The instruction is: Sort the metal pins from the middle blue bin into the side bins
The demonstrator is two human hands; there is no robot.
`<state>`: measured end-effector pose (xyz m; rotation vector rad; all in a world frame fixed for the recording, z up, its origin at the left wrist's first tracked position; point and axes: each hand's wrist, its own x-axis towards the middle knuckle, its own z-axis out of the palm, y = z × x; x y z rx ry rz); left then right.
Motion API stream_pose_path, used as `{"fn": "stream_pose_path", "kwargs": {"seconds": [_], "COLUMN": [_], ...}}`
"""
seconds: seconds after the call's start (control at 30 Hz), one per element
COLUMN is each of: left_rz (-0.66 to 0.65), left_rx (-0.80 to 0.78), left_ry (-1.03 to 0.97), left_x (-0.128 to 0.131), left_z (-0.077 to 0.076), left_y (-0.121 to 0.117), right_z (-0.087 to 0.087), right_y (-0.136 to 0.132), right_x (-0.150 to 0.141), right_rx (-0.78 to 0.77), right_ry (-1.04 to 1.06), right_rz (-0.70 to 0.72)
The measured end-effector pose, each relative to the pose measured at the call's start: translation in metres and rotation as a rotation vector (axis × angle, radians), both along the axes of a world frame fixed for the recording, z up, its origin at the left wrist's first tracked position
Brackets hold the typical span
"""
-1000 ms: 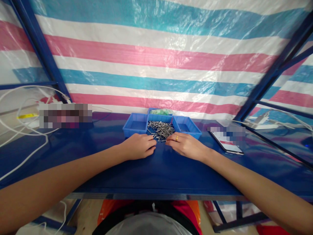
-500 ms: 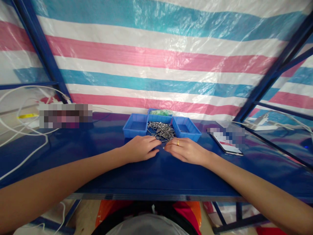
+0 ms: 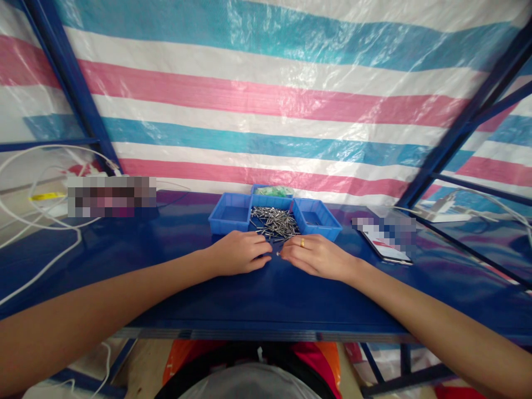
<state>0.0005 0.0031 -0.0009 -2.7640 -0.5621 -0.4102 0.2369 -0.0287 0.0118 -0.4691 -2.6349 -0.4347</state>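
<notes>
At the centre of the frame, the fingers of my left hand [image 3: 241, 253] curl loosely, thumb a little apart; whether they pinch anything I can't tell. Those of my right hand [image 3: 318, 255] bunch close together, a small bright tip [image 3: 278, 253] showing at their ends, though I can't tell whether it's gripped. Just beyond lies the heap of slim metal fasteners [image 3: 276, 221], between the left blue bin [image 3: 220, 224] and the right blue bin [image 3: 322, 229] on the blue counter [image 3: 266, 299]. I'd judge this to be piece-by-piece handling at the heap's near edge; the next move calls for a light fingertip pinch, since the pieces lie crossed. A phone [image 3: 384, 244] rests right of centre.
</notes>
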Motion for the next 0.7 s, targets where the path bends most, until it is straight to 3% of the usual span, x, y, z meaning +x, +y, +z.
{"fn": "stream_pose_path", "kwargs": {"seconds": [0.17,0.7], "left_rz": [-0.047,-0.015], "left_rx": [0.011,0.055], "left_ry": [-0.002,-0.039], "left_x": [0.0001,-0.0005], "left_z": [-0.0006,0.0017], "left_y": [0.0009,0.0003], "right_z": [0.0007,-0.0022], "right_y": [-0.001,0.0031], "right_x": [-0.0009,0.0032], "right_rx": [-0.011,-0.207], "right_ry": [-0.012,-0.121], "right_rz": [-0.018,-0.174]}}
